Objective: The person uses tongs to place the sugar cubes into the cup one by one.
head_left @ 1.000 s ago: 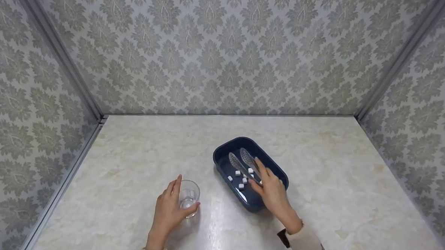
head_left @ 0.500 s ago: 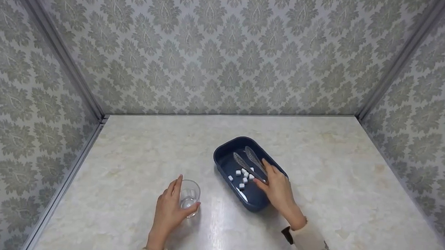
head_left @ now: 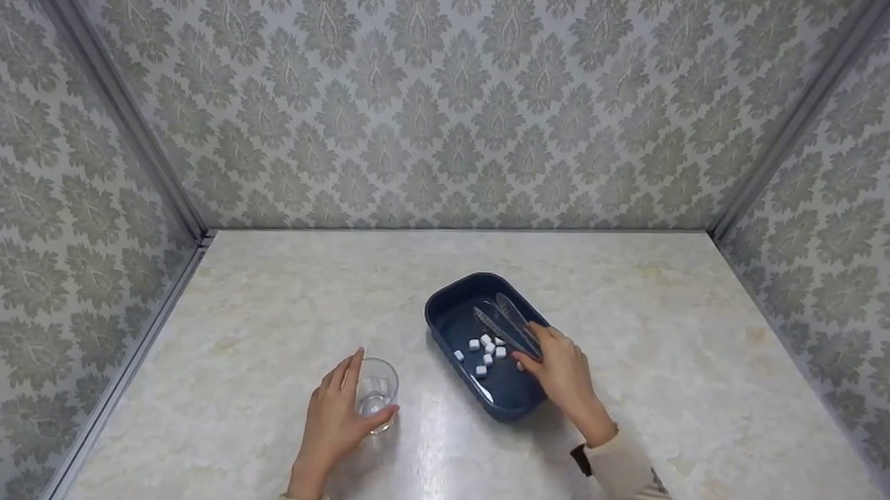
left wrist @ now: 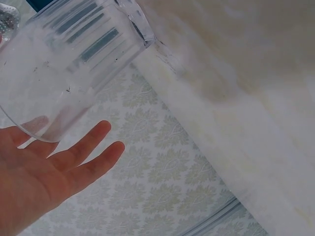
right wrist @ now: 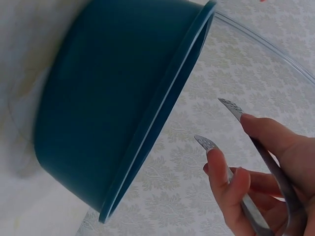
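My left hand point(head_left: 337, 407) is around a clear drinking glass point(head_left: 381, 379) standing on the table, thumb at its near side and fingers along its left. The left wrist view shows the glass point(left wrist: 59, 73) with two fingers spread clear of it. With my right hand point(head_left: 569, 372) I hold metal tongs point(head_left: 495, 331) over a dark blue deep tray point(head_left: 513, 414). Their perforated tips are apart, and nothing shows between them in the right wrist view, where the tongs point(right wrist: 268, 162) sit between thumb and fingers. Several small white cubes point(head_left: 489, 349) lie in the tray, mostly clustered.
The pale marbled table point(head_left: 300, 296) carries the tray right of the glass, with a gap between them. Patterned wall panels point(head_left: 458, 115) enclose the back and both sides.
My right hand and the tongs have shifted right and slightly back toward me, uncovering more of the white cubes. My left hand and the glass stay in place.
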`<state>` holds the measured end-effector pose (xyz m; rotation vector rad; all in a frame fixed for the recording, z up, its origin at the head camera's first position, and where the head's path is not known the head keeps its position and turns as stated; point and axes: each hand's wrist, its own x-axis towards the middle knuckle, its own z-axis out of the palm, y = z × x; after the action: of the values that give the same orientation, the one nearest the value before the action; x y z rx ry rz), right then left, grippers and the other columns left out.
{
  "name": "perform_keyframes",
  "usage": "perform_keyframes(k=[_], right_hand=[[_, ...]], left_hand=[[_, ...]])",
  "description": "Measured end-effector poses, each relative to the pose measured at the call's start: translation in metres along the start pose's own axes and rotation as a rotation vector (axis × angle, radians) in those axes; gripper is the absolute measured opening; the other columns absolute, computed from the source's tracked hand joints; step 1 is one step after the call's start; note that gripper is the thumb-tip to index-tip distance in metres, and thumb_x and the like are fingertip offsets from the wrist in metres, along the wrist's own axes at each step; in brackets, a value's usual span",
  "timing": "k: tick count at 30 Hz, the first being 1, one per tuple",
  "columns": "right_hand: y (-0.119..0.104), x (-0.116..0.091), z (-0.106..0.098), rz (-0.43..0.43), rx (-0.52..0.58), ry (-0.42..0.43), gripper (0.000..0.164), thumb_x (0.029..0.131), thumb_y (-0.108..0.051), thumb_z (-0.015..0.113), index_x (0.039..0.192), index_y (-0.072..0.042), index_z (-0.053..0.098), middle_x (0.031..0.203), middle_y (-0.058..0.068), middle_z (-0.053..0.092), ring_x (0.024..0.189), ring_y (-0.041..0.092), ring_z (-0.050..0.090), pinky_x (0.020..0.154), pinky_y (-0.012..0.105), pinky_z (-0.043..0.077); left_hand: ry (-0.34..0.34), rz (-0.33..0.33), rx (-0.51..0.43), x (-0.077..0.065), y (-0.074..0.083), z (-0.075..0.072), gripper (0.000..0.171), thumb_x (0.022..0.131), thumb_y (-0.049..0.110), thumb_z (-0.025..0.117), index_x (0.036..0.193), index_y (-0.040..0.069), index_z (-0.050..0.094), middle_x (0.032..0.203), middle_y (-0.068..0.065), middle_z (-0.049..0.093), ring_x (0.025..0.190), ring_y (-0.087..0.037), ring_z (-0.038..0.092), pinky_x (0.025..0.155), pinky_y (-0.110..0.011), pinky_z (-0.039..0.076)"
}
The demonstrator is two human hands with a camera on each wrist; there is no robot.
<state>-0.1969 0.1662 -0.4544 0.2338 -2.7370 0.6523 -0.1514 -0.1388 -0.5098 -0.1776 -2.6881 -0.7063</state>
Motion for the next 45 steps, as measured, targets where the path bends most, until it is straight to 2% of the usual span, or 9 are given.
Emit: perform_keyframes(k=[5,12,19,28,33,37,41,45], right_hand=[[0.004,0.003,-0.002,-0.011,-0.026,-0.005,0.049,0.075,-0.029,0.07,0.113,-0.001,0.059,0.102,0.018,0.063,0.088,0.034,0.062,0.069,0.044,0.049],[0.01,0.005,-0.006,-0.016,-0.069,-0.039,0.046,0.075,-0.03,0.069,0.113,-0.004,0.06,0.097,0.015,0.064,0.083,0.032,0.063,0.065,0.043,0.05],[0.014,0.006,-0.012,0.002,-0.094,-0.093,0.045,0.077,-0.03,0.068,0.112,-0.004,0.06,0.099,0.015,0.065,0.085,0.031,0.063,0.067,0.043,0.05],[0.02,0.008,-0.021,0.0,-0.157,-0.143,0.04,0.075,-0.026,0.07,0.106,-0.002,0.063,0.091,0.015,0.065,0.078,0.031,0.063,0.062,0.043,0.05],[0.025,0.008,-0.025,-0.013,-0.174,-0.163,0.034,0.074,-0.025,0.071,0.098,-0.002,0.066,0.086,0.014,0.066,0.072,0.03,0.063,0.057,0.042,0.048],[0.026,0.007,-0.026,-0.016,-0.183,-0.187,0.027,0.073,-0.024,0.071,0.091,-0.003,0.067,0.08,0.012,0.065,0.065,0.025,0.061,0.052,0.039,0.046],[0.028,0.005,-0.027,-0.012,-0.198,-0.211,0.025,0.073,-0.023,0.071,0.089,-0.004,0.068,0.08,0.012,0.065,0.066,0.027,0.061,0.052,0.038,0.046],[0.029,0.005,-0.027,-0.008,-0.211,-0.236,0.017,0.073,-0.022,0.071,0.075,-0.006,0.065,0.075,0.01,0.064,0.059,0.02,0.057,0.049,0.035,0.043]], left_hand=[[-0.003,-0.006,-0.009,-0.002,-0.003,-0.003,0.098,0.059,0.052,0.075,0.138,0.012,0.033,0.127,-0.014,0.046,0.108,-0.036,0.051,0.084,-0.053,0.042],[-0.06,-0.037,0.019,-0.005,-0.007,-0.008,0.1,0.059,0.054,0.074,0.138,0.01,0.032,0.123,-0.017,0.05,0.106,-0.037,0.053,0.085,-0.054,0.041],[-0.103,-0.065,0.02,-0.006,-0.01,-0.009,0.101,0.061,0.056,0.072,0.139,0.01,0.029,0.12,-0.018,0.053,0.105,-0.036,0.053,0.087,-0.052,0.041],[-0.1,-0.071,0.007,-0.006,-0.009,-0.007,0.102,0.06,0.057,0.072,0.139,0.009,0.029,0.12,-0.019,0.053,0.107,-0.036,0.053,0.089,-0.053,0.039],[-0.097,-0.073,-0.009,-0.004,-0.008,-0.005,0.101,0.061,0.056,0.072,0.14,0.01,0.028,0.122,-0.018,0.052,0.108,-0.036,0.052,0.089,-0.053,0.038],[-0.078,-0.048,-0.008,-0.003,-0.007,-0.001,0.101,0.061,0.055,0.072,0.139,0.009,0.029,0.121,-0.018,0.053,0.106,-0.036,0.053,0.088,-0.052,0.039],[-0.047,-0.007,-0.001,-0.002,-0.006,0.002,0.1,0.061,0.054,0.073,0.138,0.007,0.03,0.118,-0.017,0.054,0.103,-0.036,0.055,0.085,-0.052,0.041],[-0.06,-0.013,0.002,0.0,-0.004,0.004,0.1,0.061,0.054,0.073,0.139,0.008,0.03,0.118,-0.017,0.054,0.103,-0.035,0.054,0.086,-0.051,0.041]])
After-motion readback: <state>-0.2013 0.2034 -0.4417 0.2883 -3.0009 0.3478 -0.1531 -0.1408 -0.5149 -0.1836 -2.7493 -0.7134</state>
